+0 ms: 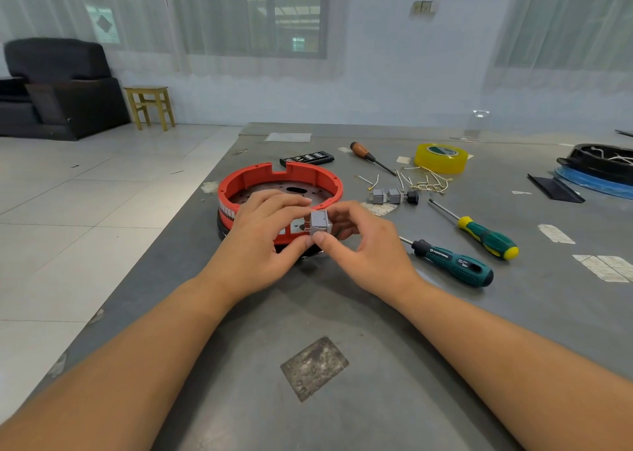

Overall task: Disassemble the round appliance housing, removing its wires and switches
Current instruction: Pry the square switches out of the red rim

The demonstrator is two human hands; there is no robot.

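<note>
Both hands met on one small grey plastic rocker switch [321, 223]: my left hand [263, 241] and right hand [363, 245] pinched it just above the round red plastic appliance housing's [260, 173] near wall, probably freshly pulled free. Two removed grey switches [386, 196] and loose pale wires [424, 180] lay right of the housing, sorted aside; green-handled screwdrivers [452, 262] stayed within reach.

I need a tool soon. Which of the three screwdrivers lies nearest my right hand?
The dark teal-handled screwdriver, just right of the right hand. The green-and-yellow one lies farther right, the wooden-handled one far back.
</note>
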